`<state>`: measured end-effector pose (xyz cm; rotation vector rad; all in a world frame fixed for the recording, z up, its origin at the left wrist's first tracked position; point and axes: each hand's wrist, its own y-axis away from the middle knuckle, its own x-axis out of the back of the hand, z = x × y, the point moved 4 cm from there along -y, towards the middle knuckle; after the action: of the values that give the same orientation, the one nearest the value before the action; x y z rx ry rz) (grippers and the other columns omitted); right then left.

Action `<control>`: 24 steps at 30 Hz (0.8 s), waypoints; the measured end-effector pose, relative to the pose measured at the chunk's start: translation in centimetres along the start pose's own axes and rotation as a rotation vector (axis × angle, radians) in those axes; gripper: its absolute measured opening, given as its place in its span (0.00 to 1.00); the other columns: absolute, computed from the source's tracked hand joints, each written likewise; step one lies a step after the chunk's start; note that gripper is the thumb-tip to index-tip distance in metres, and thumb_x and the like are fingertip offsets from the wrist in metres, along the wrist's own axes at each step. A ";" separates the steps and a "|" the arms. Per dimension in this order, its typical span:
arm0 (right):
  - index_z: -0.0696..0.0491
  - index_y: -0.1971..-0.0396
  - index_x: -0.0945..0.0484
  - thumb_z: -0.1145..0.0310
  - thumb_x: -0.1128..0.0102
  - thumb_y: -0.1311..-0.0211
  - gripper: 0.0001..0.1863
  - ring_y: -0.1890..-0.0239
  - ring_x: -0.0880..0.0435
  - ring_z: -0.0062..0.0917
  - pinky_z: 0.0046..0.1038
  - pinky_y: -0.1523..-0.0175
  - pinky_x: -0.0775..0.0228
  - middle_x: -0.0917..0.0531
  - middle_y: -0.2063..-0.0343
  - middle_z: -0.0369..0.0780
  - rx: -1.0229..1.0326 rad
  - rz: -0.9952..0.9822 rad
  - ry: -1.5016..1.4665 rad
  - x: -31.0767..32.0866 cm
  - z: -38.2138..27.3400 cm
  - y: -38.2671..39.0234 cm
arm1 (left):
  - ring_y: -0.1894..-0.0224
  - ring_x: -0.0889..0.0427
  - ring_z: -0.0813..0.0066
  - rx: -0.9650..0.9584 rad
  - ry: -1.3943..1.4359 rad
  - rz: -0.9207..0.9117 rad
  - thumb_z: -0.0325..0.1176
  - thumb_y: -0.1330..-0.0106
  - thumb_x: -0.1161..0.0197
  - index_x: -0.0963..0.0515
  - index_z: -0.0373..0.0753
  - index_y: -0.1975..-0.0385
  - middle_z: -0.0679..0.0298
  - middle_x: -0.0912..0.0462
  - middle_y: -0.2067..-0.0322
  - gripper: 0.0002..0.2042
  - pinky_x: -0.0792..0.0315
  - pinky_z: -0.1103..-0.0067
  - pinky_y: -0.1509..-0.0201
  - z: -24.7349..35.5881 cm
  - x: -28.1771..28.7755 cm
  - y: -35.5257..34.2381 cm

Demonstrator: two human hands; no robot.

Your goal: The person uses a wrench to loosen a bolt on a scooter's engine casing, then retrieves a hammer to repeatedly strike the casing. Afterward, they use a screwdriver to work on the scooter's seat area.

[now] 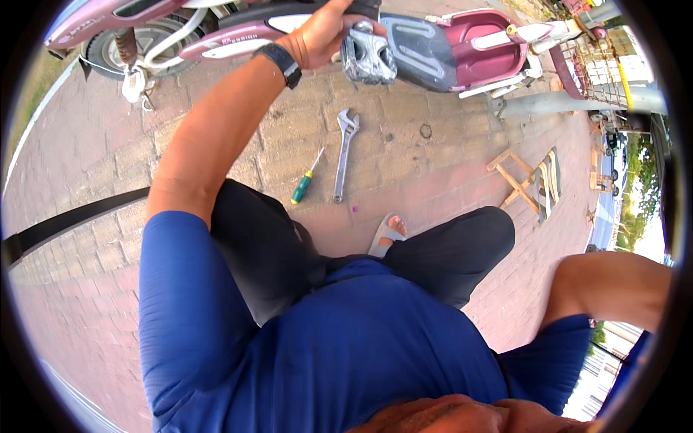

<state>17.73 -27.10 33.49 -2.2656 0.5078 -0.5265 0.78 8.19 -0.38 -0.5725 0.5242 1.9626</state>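
A maroon and white electric scooter (491, 43) stretches across the top of the view, with a grey footboard (419, 50). My left hand (321, 36) reaches up to it and is closed round the edge of its black seat (364, 9); part of the fingers is hidden. Just below the fingers is a crumpled silver, taped-looking piece (368, 54) beside the footboard. My right arm (613, 289) is bent out toward the right rim, and the hand lies outside the view. An adjustable wrench (343, 155) and a green-handled screwdriver (307, 180) lie on the paving between me and the scooter.
Brick paving (419, 166) covers the ground. A wooden folding stool (527, 184) stands to the right. A metal pole (585, 103) and the scooter's wire basket (599, 65) are at the upper right. My sandalled foot (390, 232) is below the wrench.
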 end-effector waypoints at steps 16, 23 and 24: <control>0.57 0.59 0.25 0.73 0.32 0.37 0.11 0.80 0.24 0.17 0.23 0.72 0.31 0.22 0.77 0.35 -0.913 0.011 0.040 -7.7 12.8 14.0 | 0.41 0.20 0.66 -0.007 -0.223 0.101 0.76 0.28 0.77 0.28 0.33 0.34 0.53 0.17 0.44 0.50 0.29 0.70 0.34 0.9 -1.8 1.8; 0.59 0.57 0.22 0.70 0.28 0.40 0.15 0.74 0.24 0.15 0.24 0.67 0.29 0.20 0.75 0.33 -0.928 -0.327 0.164 -11.9 16.2 17.7 | 0.46 0.18 0.71 -0.027 -0.262 0.208 0.73 0.26 0.76 0.27 0.32 0.36 0.57 0.16 0.48 0.48 0.26 0.73 0.41 0.6 -2.6 1.1; 0.59 0.57 0.22 0.70 0.28 0.40 0.15 0.73 0.23 0.15 0.24 0.67 0.28 0.19 0.75 0.33 -0.927 -0.371 0.208 -12.3 16.0 17.3 | 0.46 0.18 0.71 -0.026 -0.249 0.182 0.72 0.25 0.76 0.26 0.32 0.37 0.57 0.16 0.48 0.47 0.25 0.73 0.40 0.8 -2.4 1.0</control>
<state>12.22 -22.90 7.81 -3.2482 0.4914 -0.8378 0.67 6.55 1.77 -0.2981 0.4057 2.1782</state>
